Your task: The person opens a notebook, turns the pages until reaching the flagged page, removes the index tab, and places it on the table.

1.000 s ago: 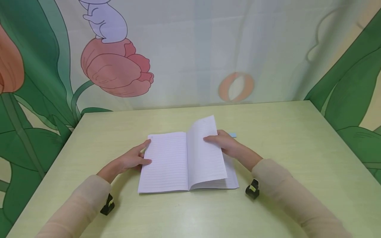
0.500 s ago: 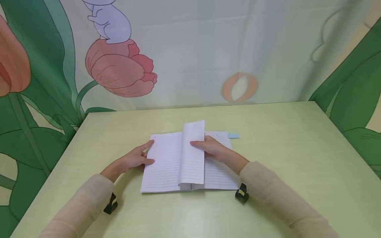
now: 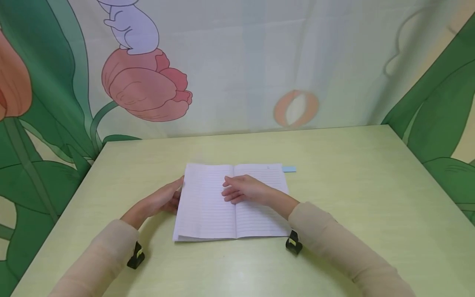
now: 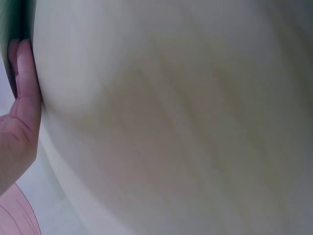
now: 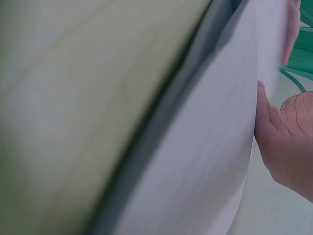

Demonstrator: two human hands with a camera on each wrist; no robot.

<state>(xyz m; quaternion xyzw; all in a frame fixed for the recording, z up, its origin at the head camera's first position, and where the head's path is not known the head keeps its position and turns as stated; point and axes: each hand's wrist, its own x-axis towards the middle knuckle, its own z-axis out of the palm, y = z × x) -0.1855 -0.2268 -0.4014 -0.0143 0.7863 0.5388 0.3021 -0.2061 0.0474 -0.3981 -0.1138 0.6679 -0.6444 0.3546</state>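
Note:
An open lined notebook point(image 3: 208, 206) lies on the table, a left page turned over on it and slightly raised along its near edge. My left hand point(image 3: 157, 200) is at the notebook's left edge, its fingertips partly hidden by the pages. The left wrist view shows that hand's fingers point(image 4: 28, 73) straight and close together. Over the notebook's middle fold is my right hand point(image 3: 248, 190), fingers loosely bent and nothing between them. Seen from the right wrist, the same right hand point(image 5: 281, 142) is right at the white page point(image 5: 210, 117).
A light blue tab point(image 3: 289, 169) sticks out at the notebook's upper right. The pale yellow-green table point(image 3: 345, 173) reaches back to a printed curtain point(image 3: 230, 82). Black wrist devices point(image 3: 136, 256) hang below both sleeves.
My right hand has carried a page from right to left across the fold and let go of it. The page now lies on the left side, covering my left fingertips.

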